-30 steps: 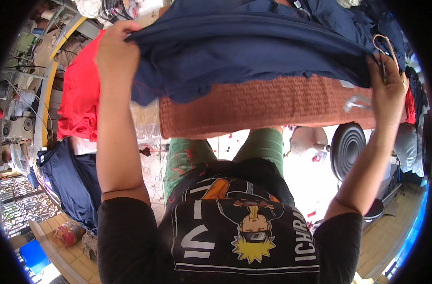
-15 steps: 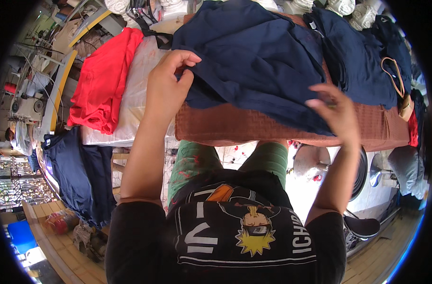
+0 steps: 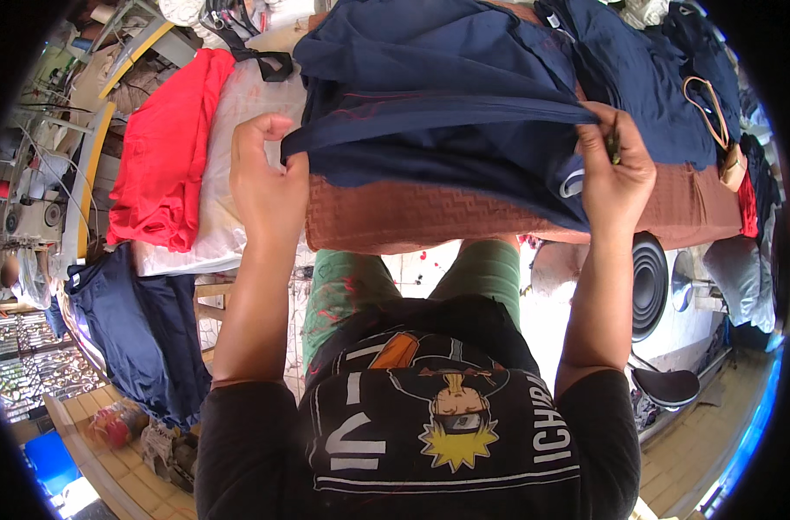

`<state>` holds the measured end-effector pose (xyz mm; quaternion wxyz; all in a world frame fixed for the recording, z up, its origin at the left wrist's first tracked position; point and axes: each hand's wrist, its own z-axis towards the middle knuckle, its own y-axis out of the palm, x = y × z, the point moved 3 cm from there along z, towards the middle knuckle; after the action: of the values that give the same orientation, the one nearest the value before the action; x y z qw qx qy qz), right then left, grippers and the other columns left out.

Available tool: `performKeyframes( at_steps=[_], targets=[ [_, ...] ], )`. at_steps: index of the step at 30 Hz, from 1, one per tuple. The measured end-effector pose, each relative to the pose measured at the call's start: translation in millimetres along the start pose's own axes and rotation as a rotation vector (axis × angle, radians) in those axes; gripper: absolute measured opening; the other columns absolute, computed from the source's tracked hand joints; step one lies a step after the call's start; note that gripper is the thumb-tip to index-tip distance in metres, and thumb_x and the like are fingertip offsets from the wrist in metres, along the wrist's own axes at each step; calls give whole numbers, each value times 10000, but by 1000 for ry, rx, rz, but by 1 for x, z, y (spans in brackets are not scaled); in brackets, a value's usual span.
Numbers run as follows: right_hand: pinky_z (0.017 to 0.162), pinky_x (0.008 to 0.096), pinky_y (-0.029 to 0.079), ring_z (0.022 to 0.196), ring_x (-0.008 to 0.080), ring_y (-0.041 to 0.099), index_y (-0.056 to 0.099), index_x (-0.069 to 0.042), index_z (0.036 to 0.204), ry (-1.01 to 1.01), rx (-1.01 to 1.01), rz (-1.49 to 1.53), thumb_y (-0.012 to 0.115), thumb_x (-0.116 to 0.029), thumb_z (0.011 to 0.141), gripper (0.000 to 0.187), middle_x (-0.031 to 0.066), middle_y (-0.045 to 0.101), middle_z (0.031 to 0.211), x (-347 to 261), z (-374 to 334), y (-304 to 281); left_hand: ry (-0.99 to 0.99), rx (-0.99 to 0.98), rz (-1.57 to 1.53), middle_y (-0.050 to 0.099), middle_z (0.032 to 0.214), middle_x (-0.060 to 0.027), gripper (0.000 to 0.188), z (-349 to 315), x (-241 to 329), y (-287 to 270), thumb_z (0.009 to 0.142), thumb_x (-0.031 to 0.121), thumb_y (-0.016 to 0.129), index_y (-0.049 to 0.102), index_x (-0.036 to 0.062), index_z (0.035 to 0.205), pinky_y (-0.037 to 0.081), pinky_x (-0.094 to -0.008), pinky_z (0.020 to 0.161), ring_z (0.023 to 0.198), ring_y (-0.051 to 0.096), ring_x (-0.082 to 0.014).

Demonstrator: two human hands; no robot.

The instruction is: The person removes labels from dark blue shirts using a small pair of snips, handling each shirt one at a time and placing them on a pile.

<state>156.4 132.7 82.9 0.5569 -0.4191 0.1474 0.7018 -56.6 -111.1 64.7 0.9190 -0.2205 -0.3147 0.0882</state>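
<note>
A navy blue garment (image 3: pixel 430 78) lies across the front of the work table, its near edge lifted and stretched between my hands. At its left end my left hand (image 3: pixel 269 178) pinches the edge between thumb and fingers. My right hand (image 3: pixel 616 173) grips the other end, thumb pressed against the fingers. A small dark and yellowish object (image 3: pixel 614 147) shows among the right fingers; its kind cannot be made out. Loose red threads cross the lifted cloth. Near my right wrist, a pale curved patch shows on the fabric.
A brown textured cloth (image 3: pixel 369 217) covers the table. Red fabric (image 3: pixel 165 156) lies at left on clear plastic (image 3: pixel 239 104). More navy garments (image 3: pixel 646 95) are piled at right, beside a tan strap loop (image 3: pixel 711 113). Navy cloth (image 3: pixel 144 329) hangs lower left; a black round-topped stool (image 3: pixel 649 286) stands lower right.
My right hand has moved up and closed on the garment's edge. My left hand has shifted left and slightly down. The near edge is now raised and pulled taut, showing red threads.
</note>
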Motion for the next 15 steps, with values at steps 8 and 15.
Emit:
performKeyframes(
  at_steps=[8, 15],
  targets=[
    [744, 321, 515, 842, 250, 687, 694, -112, 1066, 121, -213, -607, 606, -50, 884, 212, 157, 691, 976, 98, -25, -31, 342, -816, -119, 610, 878, -89, 193, -83, 5, 10, 691, -103, 600, 606, 50, 809, 476, -346, 769, 828, 600, -248],
    [700, 235, 480, 773, 84, 610, 706, -102, 1049, 169, -140, -249, 675, -135, 886, 170, 15, 685, 848, 45, -13, -16, 129, -682, -305, 663, 968, -86, 161, -58, 24, 33, 817, -12, 658, 683, 53, 962, 515, -310, 773, 861, 655, -232]
  ],
)
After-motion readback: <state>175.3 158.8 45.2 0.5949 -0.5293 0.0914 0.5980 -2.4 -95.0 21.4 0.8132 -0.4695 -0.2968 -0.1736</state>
